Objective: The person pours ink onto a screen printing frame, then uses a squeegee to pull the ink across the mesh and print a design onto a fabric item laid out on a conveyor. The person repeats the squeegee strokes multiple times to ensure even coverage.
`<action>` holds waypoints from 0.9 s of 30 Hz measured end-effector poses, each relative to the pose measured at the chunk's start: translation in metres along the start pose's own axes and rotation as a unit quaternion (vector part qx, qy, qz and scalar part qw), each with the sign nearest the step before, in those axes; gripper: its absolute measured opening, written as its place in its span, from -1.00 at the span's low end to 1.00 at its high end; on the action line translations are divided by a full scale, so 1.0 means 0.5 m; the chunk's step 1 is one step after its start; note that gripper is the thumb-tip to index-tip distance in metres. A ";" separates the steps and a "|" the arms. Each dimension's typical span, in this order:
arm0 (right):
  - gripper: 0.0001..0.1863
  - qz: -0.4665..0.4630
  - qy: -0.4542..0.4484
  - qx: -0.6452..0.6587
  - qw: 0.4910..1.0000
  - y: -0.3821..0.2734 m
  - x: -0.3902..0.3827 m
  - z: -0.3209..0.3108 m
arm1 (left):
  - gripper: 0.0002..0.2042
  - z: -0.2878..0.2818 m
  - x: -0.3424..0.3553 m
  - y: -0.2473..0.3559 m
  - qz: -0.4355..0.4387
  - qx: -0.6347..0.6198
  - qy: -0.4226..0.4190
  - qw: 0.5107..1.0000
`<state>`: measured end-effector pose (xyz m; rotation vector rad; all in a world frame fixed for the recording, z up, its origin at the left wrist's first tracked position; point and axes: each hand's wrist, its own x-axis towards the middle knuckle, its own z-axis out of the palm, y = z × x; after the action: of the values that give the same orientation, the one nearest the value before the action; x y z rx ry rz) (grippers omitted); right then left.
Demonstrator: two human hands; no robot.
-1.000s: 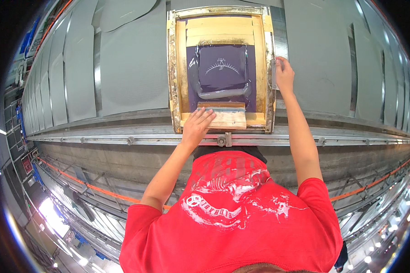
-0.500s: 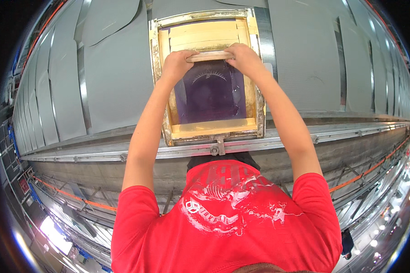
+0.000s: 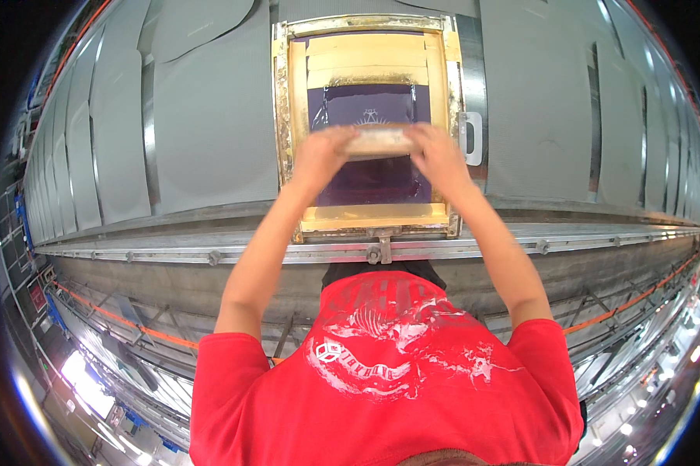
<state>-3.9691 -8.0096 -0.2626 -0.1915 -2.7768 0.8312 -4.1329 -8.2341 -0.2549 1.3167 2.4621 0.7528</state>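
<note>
My left hand (image 3: 325, 155) and my right hand (image 3: 435, 155) are closed round either end of a wooden squeegee (image 3: 379, 142), blurred by motion, across the middle of a screen. The screen's metal frame (image 3: 281, 93) is yellowed and stained, with tan tape (image 3: 365, 58) along its inner edges. Inside, a dark purple mesh (image 3: 373, 182) carries a pale arched design (image 3: 371, 115), partly hidden behind the squeegee. A white handle (image 3: 471, 140) stands out at the screen's right side, just beyond my right hand.
A long bench with grey sheets (image 3: 210, 132) and metal strips extends to both sides. A metal rail (image 3: 156, 256) with bolted stops runs along its near edge, with a clamp (image 3: 379, 250) below the screen. Behind me are more rails and an orange line (image 3: 163, 335).
My right hand left the side handle and joined my left on the squeegee. Both hands carried it to the screen's upper part, then moved it down toward me to the middle.
</note>
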 end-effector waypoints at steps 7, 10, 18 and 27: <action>-0.62 0.027 0.002 -0.076 0.997 0.082 0.138 0.002 | -0.57 -0.043 0.177 -0.015 -0.035 0.052 -0.020 0.998; -0.57 0.029 -0.008 -0.065 0.997 0.060 0.045 0.037 | -0.61 -0.005 0.097 -0.015 -0.009 0.026 -0.007 1.000; -0.49 0.039 -0.079 0.051 0.995 -0.025 -0.131 -0.008 | -0.63 0.051 -0.114 0.046 0.019 0.012 -0.001 1.000; -0.71 0.323 0.172 0.260 0.894 0.300 -0.018 0.034 | -0.51 0.084 -0.150 0.056 0.049 0.046 0.025 0.997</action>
<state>-3.9563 -7.8955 -0.3613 -1.0756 -2.0551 1.4785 -4.0525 -8.2697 -0.2762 1.4790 2.5131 0.7109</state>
